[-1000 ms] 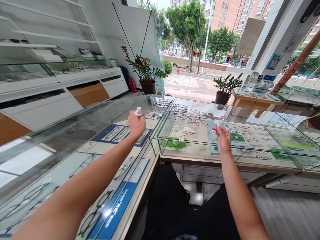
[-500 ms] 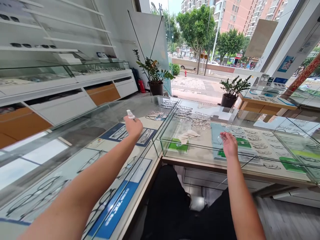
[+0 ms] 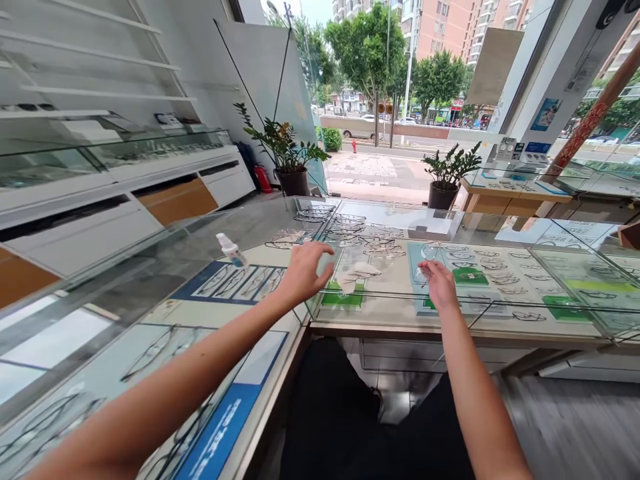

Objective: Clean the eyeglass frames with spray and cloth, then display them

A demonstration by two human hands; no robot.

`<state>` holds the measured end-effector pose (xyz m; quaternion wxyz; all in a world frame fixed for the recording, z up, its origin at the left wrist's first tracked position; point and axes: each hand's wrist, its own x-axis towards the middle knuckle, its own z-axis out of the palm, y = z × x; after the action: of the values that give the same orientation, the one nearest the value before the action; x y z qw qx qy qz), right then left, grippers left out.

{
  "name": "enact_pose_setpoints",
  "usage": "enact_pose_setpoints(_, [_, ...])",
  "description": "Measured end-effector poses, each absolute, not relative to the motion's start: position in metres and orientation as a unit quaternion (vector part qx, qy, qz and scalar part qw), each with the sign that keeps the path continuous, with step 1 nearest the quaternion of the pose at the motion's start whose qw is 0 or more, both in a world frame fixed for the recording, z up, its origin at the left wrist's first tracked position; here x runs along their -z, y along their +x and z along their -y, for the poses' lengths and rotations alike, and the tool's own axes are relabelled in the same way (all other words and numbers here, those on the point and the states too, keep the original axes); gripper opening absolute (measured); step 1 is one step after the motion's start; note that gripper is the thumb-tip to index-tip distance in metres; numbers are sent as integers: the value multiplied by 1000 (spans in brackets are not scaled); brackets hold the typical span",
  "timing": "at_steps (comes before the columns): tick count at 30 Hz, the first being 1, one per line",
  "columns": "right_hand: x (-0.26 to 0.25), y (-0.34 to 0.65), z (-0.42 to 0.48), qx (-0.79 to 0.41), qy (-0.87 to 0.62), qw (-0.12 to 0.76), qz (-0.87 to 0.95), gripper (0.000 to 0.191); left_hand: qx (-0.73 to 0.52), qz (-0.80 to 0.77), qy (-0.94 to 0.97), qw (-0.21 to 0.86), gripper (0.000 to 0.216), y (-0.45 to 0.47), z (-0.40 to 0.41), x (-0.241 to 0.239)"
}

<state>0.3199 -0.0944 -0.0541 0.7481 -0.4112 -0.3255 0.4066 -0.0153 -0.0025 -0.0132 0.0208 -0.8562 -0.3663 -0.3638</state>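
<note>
My left hand (image 3: 307, 270) hangs over the glass counter with its fingers apart and nothing in them. A pale crumpled cloth (image 3: 359, 273) lies on the glass just to its right. The white-capped spray bottle (image 3: 231, 251) stands on the counter to the left, apart from the hand. My right hand (image 3: 440, 283) pinches a thin-framed pair of eyeglasses (image 3: 429, 252) above the right-hand counter. Part of the frame is hidden behind the fingers.
Several eyeglass frames (image 3: 345, 227) lie around the counter's corner. More frames (image 3: 500, 270) show in the right-hand glass case. A blue printed strip (image 3: 215, 433) lies in the left case. Potted plants (image 3: 443, 193) stand beyond the counter.
My left hand has let go of the spray bottle, leaving it on the counter, and moved right toward the cloth. The right hand still holds the eyeglasses. The view has turned slightly right.
</note>
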Motion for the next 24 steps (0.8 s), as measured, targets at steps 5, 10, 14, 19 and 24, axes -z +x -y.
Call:
enact_pose_setpoints(5, [53, 317, 96, -395, -423, 741, 339, 24, 190, 313, -929, -48, 44, 37, 12, 38])
enact_pose_setpoints(10, [52, 316, 100, -382, -440, 735, 345, 26, 218, 308, -916, -138, 32, 36, 6, 43])
enact_pose_setpoints(14, [50, 317, 101, -377, -445, 738, 340, 28, 245, 378, -854, -260, 42, 32, 14, 28])
enact_pose_setpoints(19, [48, 320, 104, -371, -451, 740, 334, 27, 296, 362, -662, -586, 22, 45, 25, 13])
enact_pose_setpoints(24, [45, 321, 107, -356, -466, 738, 335, 26, 233, 290, -601, -707, 32, 54, 36, 14])
